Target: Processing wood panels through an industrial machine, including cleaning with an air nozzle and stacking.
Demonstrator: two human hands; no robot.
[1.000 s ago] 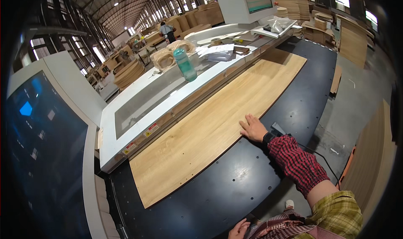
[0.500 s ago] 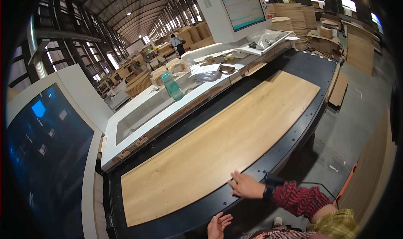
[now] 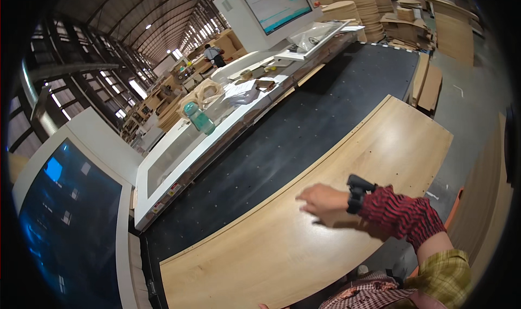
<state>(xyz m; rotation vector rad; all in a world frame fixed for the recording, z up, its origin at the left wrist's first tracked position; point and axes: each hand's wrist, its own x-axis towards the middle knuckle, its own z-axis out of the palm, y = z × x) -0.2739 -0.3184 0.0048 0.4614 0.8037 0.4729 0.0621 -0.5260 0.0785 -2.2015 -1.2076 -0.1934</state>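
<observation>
A long light wood-grain panel [image 3: 282, 238] lies across the black machine bed [image 3: 260, 151], its near side reaching past the bed's front edge. Small holes dot the panel, and a groove runs along its far edge. Over the panel's middle is my right hand [image 3: 325, 203], fingers stretched out and slightly blurred, holding nothing; whether it touches the surface I cannot tell. A black device is strapped to that wrist. Of my left hand [image 3: 263, 306] only a fingertip shows, at the panel's near edge by the bottom of the view; its other fingers are hidden.
A white machine ledge behind the bed carries a green bottle [image 3: 199, 118], papers and small items. A monitor [image 3: 274, 10] stands at the far end. At left is a dark glossy machine cover [image 3: 70, 217]. Stacked boards [image 3: 480, 200] lie at right; a person [image 3: 214, 55] stands in the distance.
The panel has slid toward me, baring a wide strip of black bed behind it. My right hand has moved from its near edge to over its middle; my left hand has nearly left view.
</observation>
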